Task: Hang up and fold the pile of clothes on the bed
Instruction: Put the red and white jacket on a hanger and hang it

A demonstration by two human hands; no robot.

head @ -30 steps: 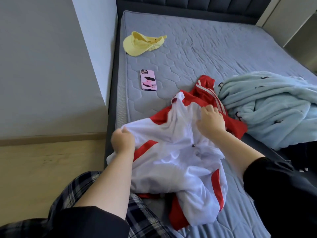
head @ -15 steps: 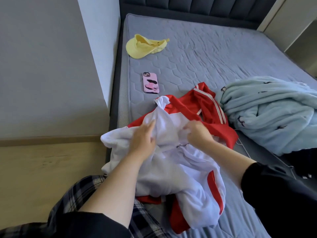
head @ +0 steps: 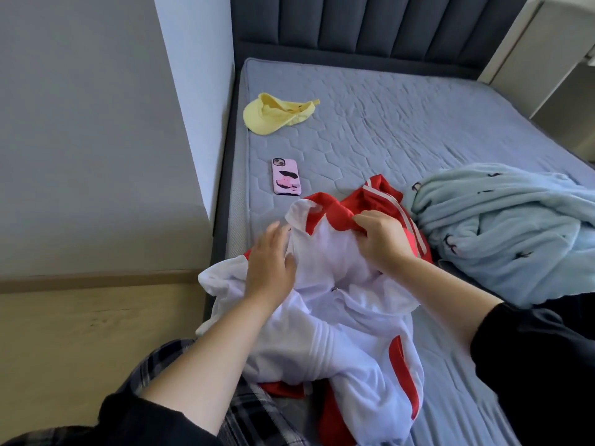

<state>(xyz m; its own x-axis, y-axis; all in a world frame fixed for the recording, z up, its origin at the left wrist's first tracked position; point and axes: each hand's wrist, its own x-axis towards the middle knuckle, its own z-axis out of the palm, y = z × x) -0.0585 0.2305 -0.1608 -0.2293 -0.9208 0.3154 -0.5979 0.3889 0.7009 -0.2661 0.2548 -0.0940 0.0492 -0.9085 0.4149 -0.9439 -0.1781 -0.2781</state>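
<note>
Writing and labels: none legible on any garment. The phone (head: 286, 177), lying face down on the bed (head: 402, 123), had a pink case with a dark-and-pink cartoon print, too small to read.

Task item: a white and red jacket (head: 338, 320) lay crumpled at the near left edge of the bed, partly hanging over the side towards the person's plaid trousers (head: 257, 420). The body was thin white fabric with red shoulder panels and a red stripe down one sleeve. A small dark zip pull (head: 333, 288) showed at mid-front. A red section with two pale stripes lay just beyond it; I could not tell whether it was the same garment.

Left hand (head: 269, 268): fingers spread and relaxed, palm resting flat on the white fabric, gripping nothing.

Right hand (head: 383, 239): fingers curled, pinching the red edge near the collar.

Other clothing: a light blue fleece (head: 515, 233) with small dark motifs was bunched to the right, just beside the red section.

Surroundings: a yellow cap (head: 273, 115) sat farther up the bed near the left side, well apart from the jacket, with a dark padded headboard (head: 386, 24) behind and a wooden floor (head: 80, 333) to the left
</note>
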